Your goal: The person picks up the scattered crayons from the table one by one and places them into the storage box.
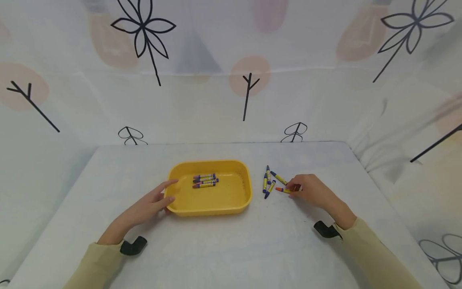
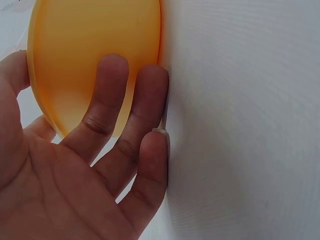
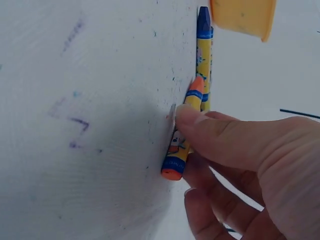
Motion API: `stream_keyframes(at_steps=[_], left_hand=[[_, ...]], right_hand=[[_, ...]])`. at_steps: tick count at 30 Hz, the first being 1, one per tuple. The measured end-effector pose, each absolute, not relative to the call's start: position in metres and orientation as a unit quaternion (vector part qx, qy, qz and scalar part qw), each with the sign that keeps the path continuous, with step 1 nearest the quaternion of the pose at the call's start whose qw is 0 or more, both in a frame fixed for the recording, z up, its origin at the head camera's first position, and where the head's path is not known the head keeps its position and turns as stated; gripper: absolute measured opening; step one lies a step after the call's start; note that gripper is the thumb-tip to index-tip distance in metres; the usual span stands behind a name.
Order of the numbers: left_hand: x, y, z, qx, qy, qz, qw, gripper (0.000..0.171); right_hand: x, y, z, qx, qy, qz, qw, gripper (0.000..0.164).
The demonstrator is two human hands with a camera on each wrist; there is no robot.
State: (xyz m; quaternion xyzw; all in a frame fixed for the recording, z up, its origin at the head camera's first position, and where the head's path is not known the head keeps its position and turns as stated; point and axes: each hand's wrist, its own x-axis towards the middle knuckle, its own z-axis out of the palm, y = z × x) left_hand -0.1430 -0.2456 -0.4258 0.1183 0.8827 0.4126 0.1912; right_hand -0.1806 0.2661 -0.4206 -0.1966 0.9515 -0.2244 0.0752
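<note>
My left hand [image 1: 149,205] holds the left end of a yellow tray [image 1: 216,211]. In the left wrist view, fingertips lie against the tray's outer wall [image 2: 75,30], and other digits reach over its rim. Several crayons [image 1: 205,181] with yellow wrappers lie side by side inside the tray. To the right of the tray, my right hand [image 1: 311,192] pinches an orange crayon [image 3: 177,142] between thumb and fingers, close to the table surface. The crayon's orange tip [image 1: 277,188] points left, toward several dark-tipped crayons [image 1: 270,188] lying loosely grouped on the table.
The white-covered table [image 1: 231,249] has small coloured marks near the right hand. A patterned cloth [image 1: 202,108] hangs behind the table and along its sides. Dark straps [image 1: 134,245] show at both sleeve cuffs.
</note>
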Motion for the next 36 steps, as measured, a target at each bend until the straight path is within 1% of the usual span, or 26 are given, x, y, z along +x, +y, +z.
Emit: stream_keyframes(at_steps=[11, 18, 28, 36], left_hand=[[-0.142, -0.245, -0.424, 0.118, 0.882, 0.412, 0.194, 0.06], [-0.141, -0.244, -0.421, 0.114, 0.883, 0.411, 0.195, 0.06], [-0.142, -0.243, -0.421, 0.118, 0.883, 0.409, 0.198, 0.061], [-0.143, -0.244, -0.424, 0.115, 0.886, 0.406, 0.191, 0.061]], right_hand=[[-0.184, 0.269, -0.418, -0.214, 0.95, -0.211, 0.081, 0.018], [-0.186, 0.259, -0.403, -0.235, 0.942, -0.233, 0.047, 0.019], [-0.197, 0.216, -0.382, -0.26, 0.932, -0.254, 0.005, 0.021], [-0.211, 0.151, -0.375, -0.32, 0.895, -0.309, -0.013, 0.021]])
